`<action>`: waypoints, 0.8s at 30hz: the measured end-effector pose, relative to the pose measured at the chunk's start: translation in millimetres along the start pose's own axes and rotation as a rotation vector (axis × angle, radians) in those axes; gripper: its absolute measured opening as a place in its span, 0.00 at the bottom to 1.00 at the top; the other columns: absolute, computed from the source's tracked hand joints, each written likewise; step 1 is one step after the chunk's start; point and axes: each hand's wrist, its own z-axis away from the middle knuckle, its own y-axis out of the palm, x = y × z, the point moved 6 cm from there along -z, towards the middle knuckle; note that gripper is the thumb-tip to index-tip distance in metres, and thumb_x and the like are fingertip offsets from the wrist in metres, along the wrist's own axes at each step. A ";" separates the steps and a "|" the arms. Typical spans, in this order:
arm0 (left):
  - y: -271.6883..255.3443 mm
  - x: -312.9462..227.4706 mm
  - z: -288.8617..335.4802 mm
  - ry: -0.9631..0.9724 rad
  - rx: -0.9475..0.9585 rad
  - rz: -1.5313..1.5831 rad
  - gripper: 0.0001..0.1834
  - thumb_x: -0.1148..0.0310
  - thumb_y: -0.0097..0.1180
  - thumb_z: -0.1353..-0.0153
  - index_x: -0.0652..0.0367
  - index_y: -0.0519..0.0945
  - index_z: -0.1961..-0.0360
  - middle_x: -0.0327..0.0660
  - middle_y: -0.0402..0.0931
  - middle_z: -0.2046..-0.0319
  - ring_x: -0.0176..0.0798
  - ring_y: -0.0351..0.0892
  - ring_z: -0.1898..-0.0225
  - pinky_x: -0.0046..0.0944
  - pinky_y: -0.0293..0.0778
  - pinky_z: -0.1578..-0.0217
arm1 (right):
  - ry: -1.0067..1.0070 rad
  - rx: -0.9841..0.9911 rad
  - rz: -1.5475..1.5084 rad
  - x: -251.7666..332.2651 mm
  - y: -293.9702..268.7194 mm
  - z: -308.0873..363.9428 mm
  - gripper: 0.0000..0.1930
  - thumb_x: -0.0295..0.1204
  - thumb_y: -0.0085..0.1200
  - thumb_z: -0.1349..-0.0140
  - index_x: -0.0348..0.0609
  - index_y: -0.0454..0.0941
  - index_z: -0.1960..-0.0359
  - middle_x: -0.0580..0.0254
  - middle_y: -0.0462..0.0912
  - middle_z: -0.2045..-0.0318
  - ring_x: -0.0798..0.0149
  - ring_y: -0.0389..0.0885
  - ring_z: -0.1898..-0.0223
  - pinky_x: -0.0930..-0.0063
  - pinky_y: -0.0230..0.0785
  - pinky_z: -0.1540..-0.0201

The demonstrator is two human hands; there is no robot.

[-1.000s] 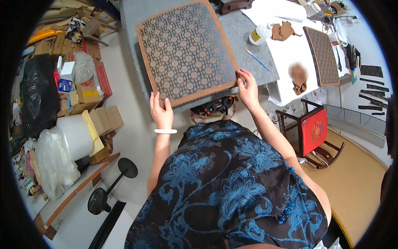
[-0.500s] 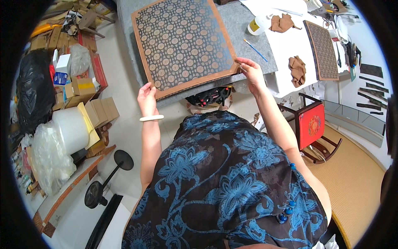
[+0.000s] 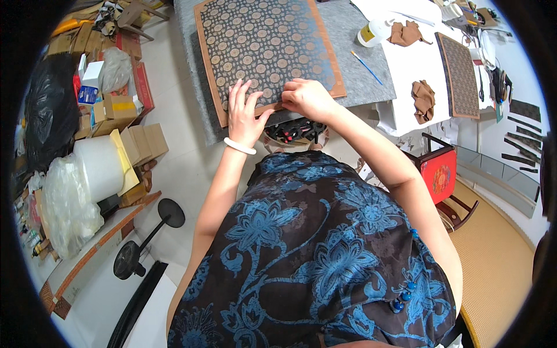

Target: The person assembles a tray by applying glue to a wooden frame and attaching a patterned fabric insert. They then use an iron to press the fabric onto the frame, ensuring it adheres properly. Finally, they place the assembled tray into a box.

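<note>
Brown-bordered, black-patterned rectangular panel [image 3: 261,49] | near edge, grey cloth-covered bench [image 3: 343,26] | I see left hand [image 3: 246,119] spread, right hand [image 3: 311,100] curled, apart; right's hold unclear

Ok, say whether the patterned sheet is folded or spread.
Spread: the patterned sheet lies open on the grey table, side borders showing. Left hand and right hand partly hide its near edge.

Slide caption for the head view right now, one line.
Left hand and right hand at the near edge of a patterned panel on a grey table, bottle and brush to the right.
</note>
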 end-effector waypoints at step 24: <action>0.5 11.6 16.3 -0.020 -0.025 -0.051 0.33 0.67 0.75 0.50 0.58 0.78 0.41 0.49 0.69 0.34 0.57 0.59 0.27 0.64 0.52 0.25 | -0.466 0.158 0.270 43.8 9.0 -22.0 0.10 0.33 0.53 0.39 0.47 0.72 0.58 0.63 0.73 0.59 0.61 0.73 0.51 0.62 0.63 0.48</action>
